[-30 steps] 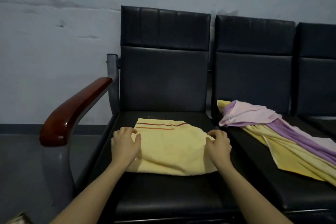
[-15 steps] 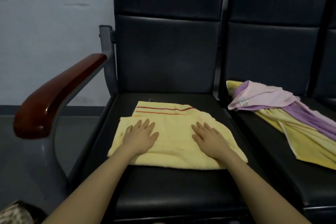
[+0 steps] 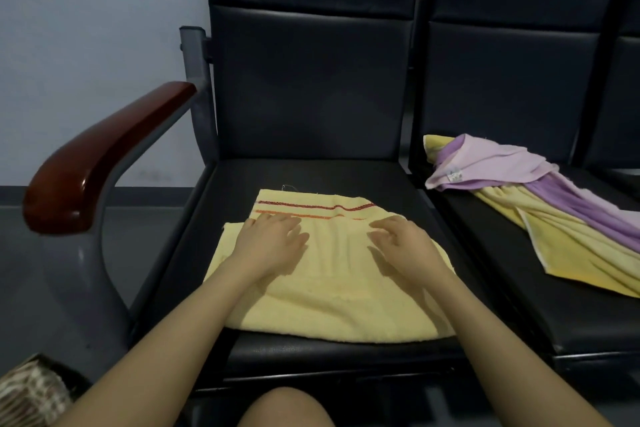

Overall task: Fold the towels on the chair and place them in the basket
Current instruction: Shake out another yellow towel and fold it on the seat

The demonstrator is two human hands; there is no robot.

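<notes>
A folded yellow towel [image 3: 329, 295] with red stripes along its far edge lies flat on the black chair seat [image 3: 311, 173]. My left hand [image 3: 270, 246] rests palm down on the towel's left half, fingers spread and straight. My right hand [image 3: 405, 246] lies on its right half, fingers loosely bent over the cloth. On the neighbouring seat to the right sits a loose heap of towels: a pink and purple towel [image 3: 491, 166] on top of another yellow towel [image 3: 571, 250]. The corner of a woven basket [image 3: 31, 392] shows at the lower left.
A red-brown wooden armrest [image 3: 100, 156] on a grey metal frame stands left of the seat. Black padded backrests rise behind both seats, with a pale wall and grey floor to the left. My knee [image 3: 284, 409] shows at the bottom edge.
My hands went from gripping the towel's side edges to lying flat on top of it, then slid toward the striped far edge. The view moved closer and lower.
</notes>
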